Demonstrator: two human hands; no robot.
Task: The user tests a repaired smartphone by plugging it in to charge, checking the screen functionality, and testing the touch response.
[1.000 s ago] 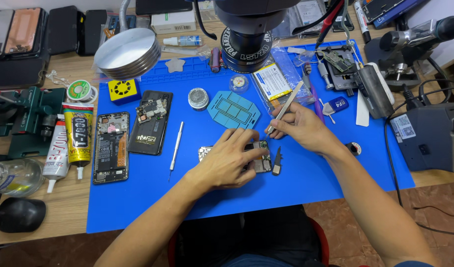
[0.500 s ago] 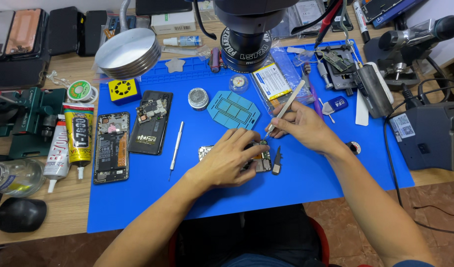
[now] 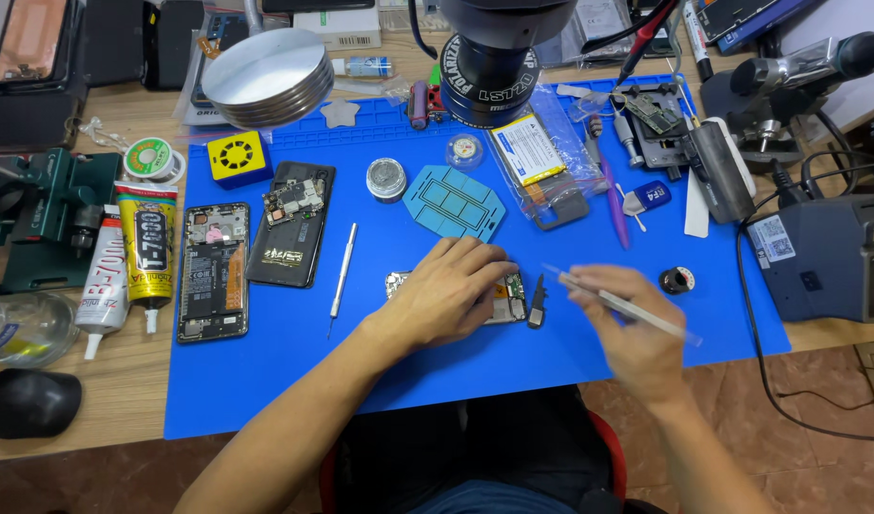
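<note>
At the centre of the frame a small circuit board [image 3: 506,297] lies flat on the blue mat [image 3: 265,381], mostly covered by the left hand [image 3: 446,290], which presses down on it with fingers spread and closed on nothing. Just right of the board a small dark part [image 3: 537,312] rests on the mat. The right hand [image 3: 632,328] grips a pair of slim metal tweezers [image 3: 622,305] between thumb and fingers; half a second ago this hand was higher, with the tweezers slanting up toward the upper right above the board, and now it has dropped to the lower right, the tool lying almost level with its tip pointing left at the board's right edge. The left hand has not moved. Further out, a thin pry tool [image 3: 340,271] lies left of centre, then two opened phones [image 3: 211,271] side by side, glue tubes [image 3: 147,243] at the left edge, a light blue tray [image 3: 453,202] above the hands, and a microscope head [image 3: 499,57] at the top.
</note>
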